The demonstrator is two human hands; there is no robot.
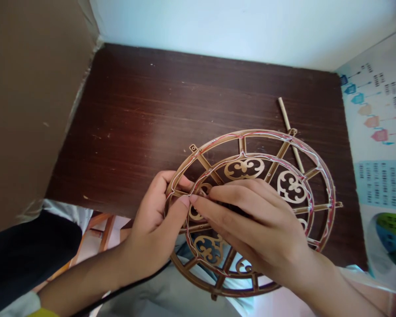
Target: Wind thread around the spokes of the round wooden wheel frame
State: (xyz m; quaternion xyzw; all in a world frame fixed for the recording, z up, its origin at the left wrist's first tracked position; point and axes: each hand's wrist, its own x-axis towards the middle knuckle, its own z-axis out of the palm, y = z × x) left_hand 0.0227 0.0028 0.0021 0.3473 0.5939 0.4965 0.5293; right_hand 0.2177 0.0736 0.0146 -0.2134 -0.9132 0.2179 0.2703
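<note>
A round gold-brown openwork frame (240,147) with scrolled ornaments is held tilted over the table's front edge. Thin red and white wires (214,141) run along its rings. My left hand (160,215) grips the frame's left side, thumb on the near face and fingers behind. My right hand (260,215) reaches across the frame, its thumb and fingertips pinched against the inner ring beside my left thumb. What those fingertips hold, if anything, is hidden. A thin pale stick (284,112) lies on the table, partly behind the frame.
The dark wooden table (135,101) meets a white wall (218,31) at the back and a brown panel (36,88) at the left. A printed poster (379,110) stands along the right side. A black cord (135,281) passes below my left forearm.
</note>
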